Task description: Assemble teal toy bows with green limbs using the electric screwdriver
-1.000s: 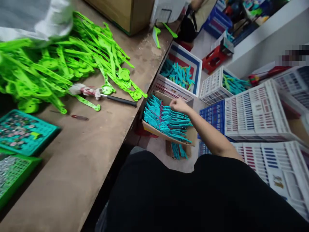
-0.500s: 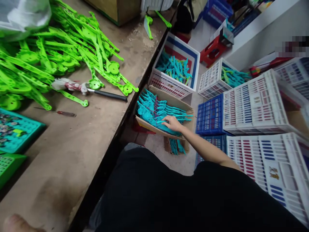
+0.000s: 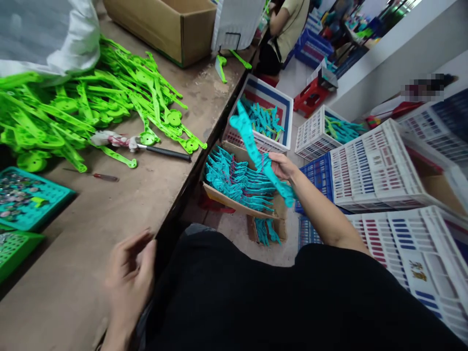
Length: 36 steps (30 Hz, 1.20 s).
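Observation:
My right hand (image 3: 283,167) grips a long teal plastic part (image 3: 249,139) near its middle and holds it tilted above a cardboard box (image 3: 234,201). A thin pinkish tie shows around the part close to my fingers. Inside the box lie many similar teal parts (image 3: 234,178) in a row, some crossed by the same pinkish strands. Over the table's front edge is my left hand (image 3: 131,273), a little blurred, its fingers loosely curled and the thumb apart, with nothing in it. Bright green plastic arms (image 3: 120,97) are heaped on the table (image 3: 84,243), away from both hands.
On the table lie a black-handled tool wrapped in cloth (image 3: 164,152), a screwdriver (image 3: 104,177) and a teal basket of small pieces (image 3: 54,200). White crates (image 3: 369,165) stack up on the right. A red stool (image 3: 309,100) and a seated person (image 3: 288,24) are farther back.
My right hand has lifted a teal part up out of the cardboard box. My left hand has come farther into view from the lower left corner. The view has tilted up slightly.

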Each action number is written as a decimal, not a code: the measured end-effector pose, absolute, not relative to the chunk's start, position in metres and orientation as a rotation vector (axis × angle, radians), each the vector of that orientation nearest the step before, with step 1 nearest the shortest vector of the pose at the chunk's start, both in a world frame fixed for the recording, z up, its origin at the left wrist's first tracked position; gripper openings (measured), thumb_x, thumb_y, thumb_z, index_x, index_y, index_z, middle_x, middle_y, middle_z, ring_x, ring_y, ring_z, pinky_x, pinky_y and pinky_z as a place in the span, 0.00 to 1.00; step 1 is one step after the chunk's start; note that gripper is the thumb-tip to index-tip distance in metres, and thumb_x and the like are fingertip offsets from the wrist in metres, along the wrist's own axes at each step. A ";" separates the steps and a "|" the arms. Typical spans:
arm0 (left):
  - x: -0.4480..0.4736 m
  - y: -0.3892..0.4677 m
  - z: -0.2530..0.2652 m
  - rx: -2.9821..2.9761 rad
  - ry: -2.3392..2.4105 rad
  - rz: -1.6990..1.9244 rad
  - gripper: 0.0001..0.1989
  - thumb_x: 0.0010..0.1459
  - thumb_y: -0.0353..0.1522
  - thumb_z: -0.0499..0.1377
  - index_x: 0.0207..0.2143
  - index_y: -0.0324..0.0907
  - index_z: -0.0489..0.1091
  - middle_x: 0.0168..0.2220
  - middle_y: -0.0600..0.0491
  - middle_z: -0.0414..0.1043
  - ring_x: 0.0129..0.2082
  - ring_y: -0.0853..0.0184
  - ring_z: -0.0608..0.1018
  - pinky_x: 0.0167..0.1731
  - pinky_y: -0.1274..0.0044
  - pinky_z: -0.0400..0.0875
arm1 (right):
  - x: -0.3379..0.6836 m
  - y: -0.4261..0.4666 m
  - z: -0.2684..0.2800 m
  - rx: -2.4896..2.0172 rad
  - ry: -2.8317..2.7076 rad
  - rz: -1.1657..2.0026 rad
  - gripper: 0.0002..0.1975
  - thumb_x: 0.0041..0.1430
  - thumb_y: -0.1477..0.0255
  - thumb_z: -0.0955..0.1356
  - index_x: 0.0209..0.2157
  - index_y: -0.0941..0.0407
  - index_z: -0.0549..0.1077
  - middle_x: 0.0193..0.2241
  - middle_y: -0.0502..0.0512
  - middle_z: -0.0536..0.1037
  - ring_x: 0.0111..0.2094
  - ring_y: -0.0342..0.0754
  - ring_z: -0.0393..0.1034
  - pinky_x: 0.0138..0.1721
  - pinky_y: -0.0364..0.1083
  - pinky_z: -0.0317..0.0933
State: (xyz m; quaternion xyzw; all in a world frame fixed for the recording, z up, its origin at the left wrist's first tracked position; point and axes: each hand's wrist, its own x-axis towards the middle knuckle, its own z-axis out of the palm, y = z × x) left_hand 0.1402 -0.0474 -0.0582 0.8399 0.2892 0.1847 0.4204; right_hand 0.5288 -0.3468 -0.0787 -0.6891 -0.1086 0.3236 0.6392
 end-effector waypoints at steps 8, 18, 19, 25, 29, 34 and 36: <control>0.225 -0.083 -0.038 1.831 0.417 0.147 0.18 0.62 0.42 0.59 0.50 0.43 0.70 0.47 0.48 0.77 0.46 0.63 0.80 0.49 0.68 0.77 | 0.515 -0.330 -0.052 -1.328 -0.162 0.718 0.16 0.44 0.63 0.77 0.31 0.57 0.76 0.28 0.54 0.82 0.35 0.53 0.79 0.41 0.52 0.74; 0.330 -0.116 -0.039 1.959 -0.275 0.101 0.50 0.52 0.35 0.66 0.70 0.39 0.41 0.69 0.37 0.51 0.69 0.52 0.56 0.67 0.59 0.50 | 0.507 -0.277 0.024 -1.319 -0.492 0.368 0.17 0.49 0.56 0.76 0.33 0.53 0.75 0.34 0.51 0.81 0.47 0.53 0.76 0.45 0.52 0.73; 0.340 -0.123 -0.045 1.945 -0.289 0.056 0.53 0.48 0.35 0.68 0.70 0.38 0.42 0.69 0.36 0.51 0.69 0.51 0.56 0.67 0.59 0.51 | 0.509 -0.273 0.029 -1.335 -0.514 0.361 0.17 0.49 0.56 0.76 0.33 0.53 0.75 0.34 0.51 0.81 0.47 0.52 0.76 0.45 0.52 0.74; 0.349 -0.151 -0.065 1.771 -0.156 -0.097 0.20 0.65 0.44 0.51 0.43 0.40 0.74 0.33 0.50 0.75 0.34 0.65 0.77 0.39 0.74 0.71 | 0.515 -0.263 0.052 -1.369 -0.560 0.338 0.17 0.48 0.57 0.77 0.33 0.53 0.75 0.31 0.50 0.80 0.43 0.50 0.77 0.40 0.49 0.74; 0.297 -0.118 -0.029 1.731 0.105 0.113 0.23 0.68 0.46 0.46 0.45 0.39 0.73 0.23 0.57 0.64 0.24 0.71 0.69 0.27 0.79 0.65 | 0.492 -0.247 0.058 -1.241 -0.473 0.297 0.16 0.47 0.59 0.77 0.33 0.52 0.73 0.30 0.48 0.79 0.40 0.48 0.77 0.37 0.48 0.74; 0.189 -0.053 0.035 1.881 0.604 0.421 0.20 0.67 0.45 0.50 0.47 0.42 0.74 0.20 0.60 0.55 0.19 0.74 0.61 0.19 0.81 0.54 | 0.418 -0.180 0.032 -1.115 -0.337 0.664 0.21 0.40 0.62 0.80 0.32 0.52 0.71 0.27 0.44 0.77 0.27 0.42 0.73 0.26 0.42 0.71; 0.146 -0.032 0.053 2.071 0.774 0.522 0.19 0.66 0.44 0.51 0.46 0.43 0.75 0.21 0.59 0.60 0.20 0.73 0.65 0.20 0.81 0.57 | 0.378 -0.145 0.014 -1.057 -0.278 0.836 0.21 0.39 0.63 0.80 0.31 0.52 0.70 0.26 0.42 0.75 0.26 0.41 0.72 0.26 0.42 0.72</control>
